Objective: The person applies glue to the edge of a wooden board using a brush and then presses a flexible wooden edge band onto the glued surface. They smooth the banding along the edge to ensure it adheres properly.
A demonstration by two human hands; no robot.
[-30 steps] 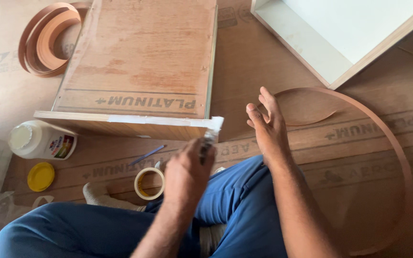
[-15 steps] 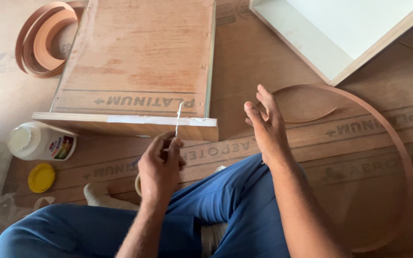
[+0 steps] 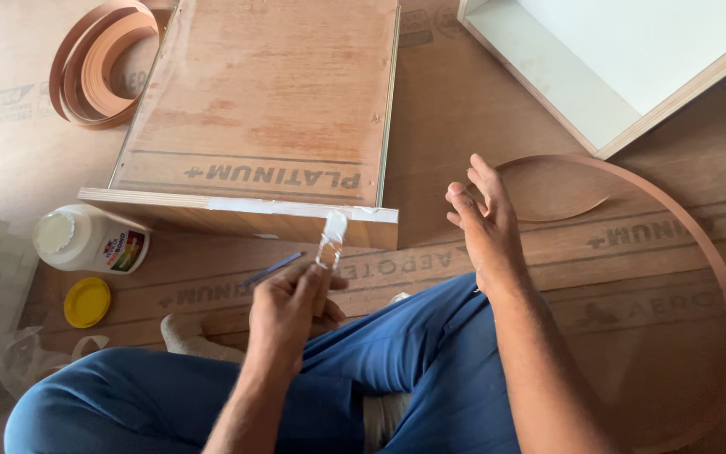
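- Plywood panel (image 3: 266, 109) lies flat on the floor at twelve o'clock from the seated person, its near edge (image 3: 237, 204) coated white with glue.
- Left hand (image 3: 289, 309) has its fingers pinched around a small glue-smeared spreader (image 3: 330, 240), the tip just below that edge.
- Right hand (image 3: 482, 220) hovers released, fingers spread, at three o'clock of the panel's corner.
- Glue bottle (image 3: 87, 240) and its yellow cap (image 3: 86, 302) sit at nine o'clock.
- Judged step: spreading glue; edge banding coil (image 3: 94, 63) would likely follow, pressed on straight.
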